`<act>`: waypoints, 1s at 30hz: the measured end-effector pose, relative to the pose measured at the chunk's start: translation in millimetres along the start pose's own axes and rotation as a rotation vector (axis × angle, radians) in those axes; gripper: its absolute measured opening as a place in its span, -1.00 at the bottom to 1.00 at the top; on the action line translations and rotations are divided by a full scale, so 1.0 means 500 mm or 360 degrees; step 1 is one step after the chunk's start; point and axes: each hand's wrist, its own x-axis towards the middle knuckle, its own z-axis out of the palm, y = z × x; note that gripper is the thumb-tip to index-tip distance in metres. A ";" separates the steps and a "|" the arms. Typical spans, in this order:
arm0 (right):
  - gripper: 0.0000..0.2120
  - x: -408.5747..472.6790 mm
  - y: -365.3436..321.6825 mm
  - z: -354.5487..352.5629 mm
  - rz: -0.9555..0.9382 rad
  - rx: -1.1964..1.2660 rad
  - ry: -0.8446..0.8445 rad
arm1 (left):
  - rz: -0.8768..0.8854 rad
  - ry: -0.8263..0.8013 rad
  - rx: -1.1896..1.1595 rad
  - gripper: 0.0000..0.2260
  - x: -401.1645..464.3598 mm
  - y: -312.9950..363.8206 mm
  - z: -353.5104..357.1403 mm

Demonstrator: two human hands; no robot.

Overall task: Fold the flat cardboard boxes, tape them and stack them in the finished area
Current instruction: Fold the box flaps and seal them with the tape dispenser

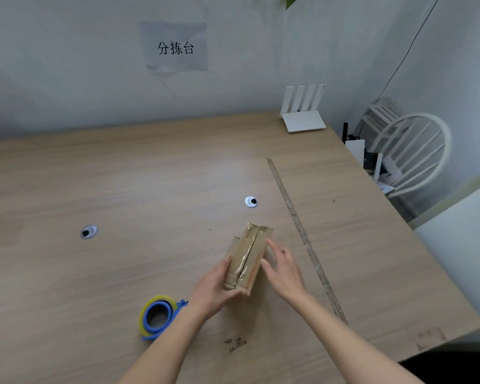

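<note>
Near the front middle of the wooden table (pixel 122 176), a small cardboard box (pixel 247 259) sits between the person's two hands, its top flaps closed and a strip of shiny clear tape running along the centre seam. At the left hand (pixel 214 292) the fingers curl around the near left side of the box, with the thumb across its near end, so that hand grips the box. At the right hand (pixel 283 273) the fingers are spread and extended, their tips against or just beside the right wall of the box; whether they press on it cannot be told. Both forearms are bare and reach in from the lower edge of the view. Just left of the left wrist lies a tape dispenser (pixel 158 317) with a blue body and a yellow rim, resting on the table apart from the box. To the right of the box a long thin strip (pixel 302 234) runs diagonally across the table from far to near, close to the right hand but not touching it. Two round googly-eye stickers lie on the tabletop, one (pixel 251 202) beyond the box and one (pixel 88 232) well off to the left. A white router (pixel 305 117) with four upright antennas stands at the far right corner, and a paper sign (pixel 175 47) with printed characters hangs on the wall behind. A white chair (pixel 410 151) stands beside the table's right edge.
</note>
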 end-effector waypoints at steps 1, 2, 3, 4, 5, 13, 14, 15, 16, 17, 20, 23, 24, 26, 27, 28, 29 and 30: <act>-0.47 -0.008 -0.002 0.018 -0.0025 0.0144 -0.0093 | -0.0006 0.0041 -0.0001 0.03 -0.001 0.007 0.002; -0.46 -0.014 -0.005 0.033 -0.0074 0.0280 -0.0173 | -0.0007 0.0069 -0.0009 0.01 -0.002 0.012 0.006; -0.44 -0.018 -0.007 0.044 -0.0124 0.0387 -0.0247 | 0.0002 0.0079 -0.0030 -0.03 -0.004 0.016 0.011; -0.42 -0.019 -0.008 0.053 -0.0168 0.0433 -0.0304 | 0.0009 0.0071 -0.0078 -0.07 -0.007 0.019 0.015; -0.41 -0.018 -0.008 0.058 -0.0203 0.0433 -0.0330 | 0.0015 0.0046 -0.0136 -0.08 -0.011 0.020 0.018; -0.33 -0.012 -0.001 0.084 -0.0295 0.0295 -0.0425 | -0.0056 -0.0031 -0.0157 -0.15 -0.020 -0.009 0.014; -0.33 -0.012 -0.001 0.086 -0.0287 0.0285 -0.0403 | -0.0046 -0.0024 -0.0093 -0.20 -0.024 -0.008 0.007; -0.33 -0.012 0.000 0.088 -0.0291 0.0267 -0.0383 | -0.0033 0.0010 -0.0012 -0.25 -0.029 -0.010 0.001; -0.33 -0.012 -0.001 0.087 -0.0301 0.0246 -0.0374 | -0.0026 0.0076 0.0067 -0.29 -0.036 -0.017 -0.005; -0.33 -0.012 -0.003 0.085 -0.0310 0.0227 -0.0368 | -0.0026 0.0173 0.0114 -0.33 -0.046 -0.028 -0.013; -0.34 -0.011 -0.004 0.082 -0.0321 0.0225 -0.0356 | -0.0152 0.0363 0.0309 -0.35 -0.082 -0.092 -0.027; -0.33 -0.012 -0.005 0.085 -0.0300 0.0227 -0.0349 | -0.0402 0.0318 0.0487 -0.27 -0.124 -0.149 -0.033; -0.33 -0.011 -0.005 0.086 -0.0299 0.0223 -0.0346 | -0.0490 0.0272 0.0533 -0.24 -0.134 -0.163 -0.030; -0.34 -0.010 -0.004 0.086 -0.0307 0.0221 -0.0335 | -0.0606 0.0138 0.0637 -0.18 -0.146 -0.188 -0.019; -0.34 -0.010 -0.003 0.086 -0.0313 0.0227 -0.0329 | -0.0635 0.0066 0.0662 -0.15 -0.149 -0.196 -0.011; -0.34 -0.011 -0.001 0.087 -0.0323 0.0238 -0.0329 | -0.0653 -0.0007 0.0665 -0.14 -0.150 -0.205 0.000; -0.34 -0.011 0.000 0.088 -0.0332 0.0242 -0.0332 | -0.0651 -0.0053 0.0655 -0.15 -0.150 -0.209 0.010; -0.34 -0.011 0.001 0.090 -0.0329 0.0234 -0.0335 | -0.0647 -0.0073 0.0637 -0.17 -0.150 -0.211 0.019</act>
